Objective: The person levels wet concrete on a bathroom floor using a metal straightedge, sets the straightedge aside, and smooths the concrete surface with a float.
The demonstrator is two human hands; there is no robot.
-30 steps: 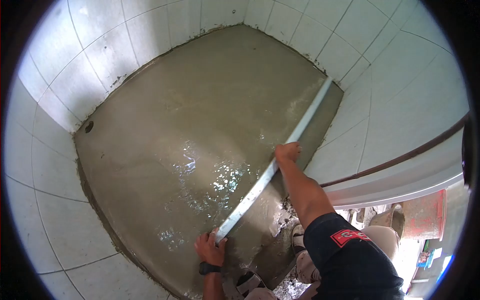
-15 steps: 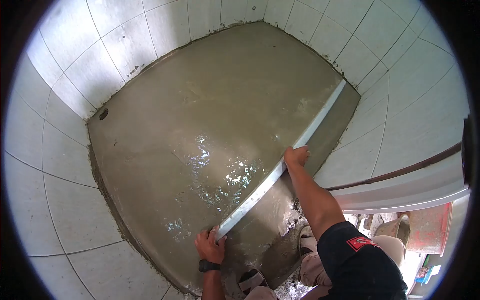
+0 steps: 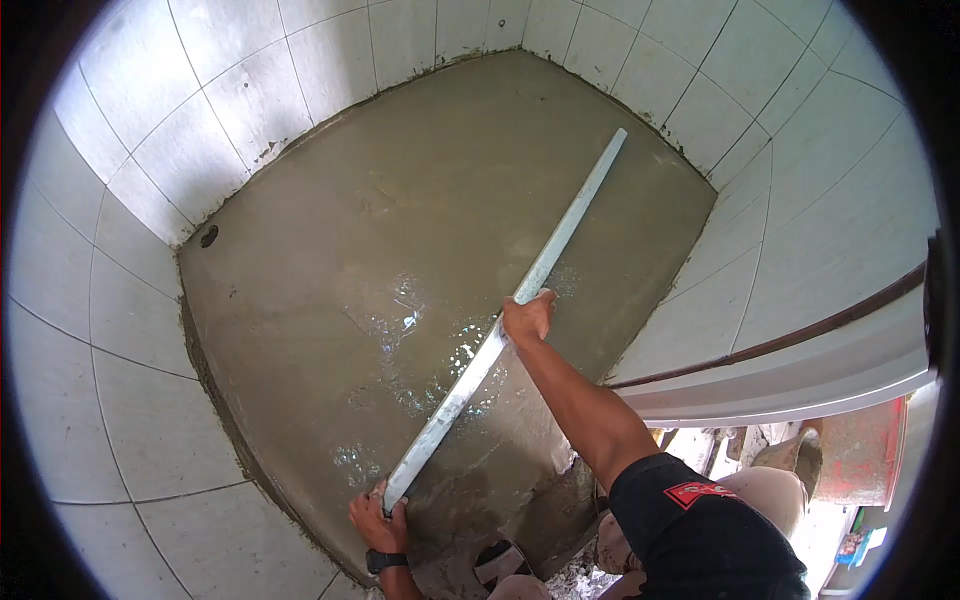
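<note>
A long, pale straight bar (image 3: pixel 445 412) lies diagonally over the wet grey mortar floor (image 3: pixel 300 260). My left hand (image 3: pixel 380 520), with a dark watch at the wrist, is closed round the bar's near end at the lower left. Around its middle my right hand (image 3: pixel 529 317) grips the same bar, the arm reaching in from the lower right. The bar's far end rests free of the right wall. Shiny wet patches show on the mortar left of the bar.
White tiled walls (image 3: pixel 160 420) enclose the floor. A dark hole (image 3: pixel 209 236) sits near the left corner. A curved white sill (image 3: pixel 780 390) is at the right; beyond it stand a bucket (image 3: pixel 800 458) and a red-stained container (image 3: pixel 860 455). My sandalled foot (image 3: pixel 497 565) is at the bottom.
Both hands have moved left with the bar. Its far end has come away from the right wall edge, over the mortar. The camera view has also shifted slightly.
</note>
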